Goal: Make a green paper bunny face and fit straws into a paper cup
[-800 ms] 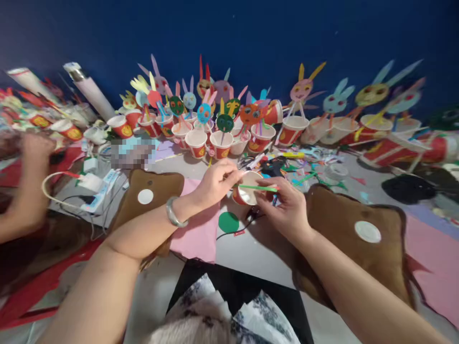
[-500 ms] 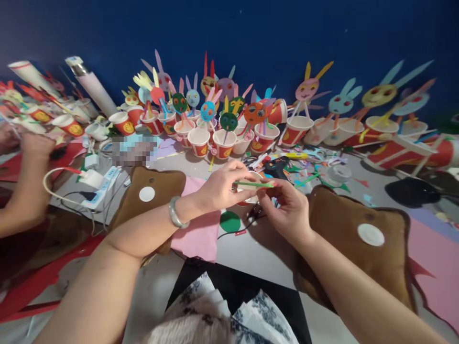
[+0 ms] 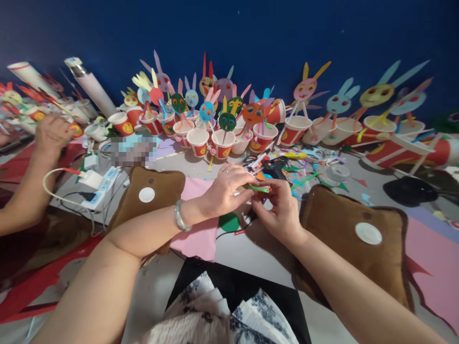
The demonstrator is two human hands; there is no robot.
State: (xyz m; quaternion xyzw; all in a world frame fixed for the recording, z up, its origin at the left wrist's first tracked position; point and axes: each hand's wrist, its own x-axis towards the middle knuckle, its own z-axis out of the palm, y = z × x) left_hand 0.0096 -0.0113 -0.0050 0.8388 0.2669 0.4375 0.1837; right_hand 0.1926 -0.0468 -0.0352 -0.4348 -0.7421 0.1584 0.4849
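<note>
My left hand [image 3: 233, 188] is closed in a pinch on a thin green strip [image 3: 258, 189], with a small pinkish-red bit at its right end. At that end, my right hand [image 3: 278, 208] has thumb and fingers pinched together on the strip. Fingers cover part of it, and I cannot tell whether it is paper or plastic. Below the hands a dark green paper disc [image 3: 228, 222] lies on the table, beside a pink sheet [image 3: 195, 229]. A paper cup behind my fingers is mostly hidden.
Red-and-white paper cups [image 3: 224, 145] with paper rabbit figures line the wall. Brown cushions [image 3: 358, 248] lie at both sides. Behind my hands are a black glue gun [image 3: 278, 167] and scraps. At left are a power strip [image 3: 103, 188] and another person's hand [image 3: 53, 131].
My right hand has shifted slightly left and my fingers have closed in, so less of the green strip shows. At left, the other person's hand has moved up and to the right.
</note>
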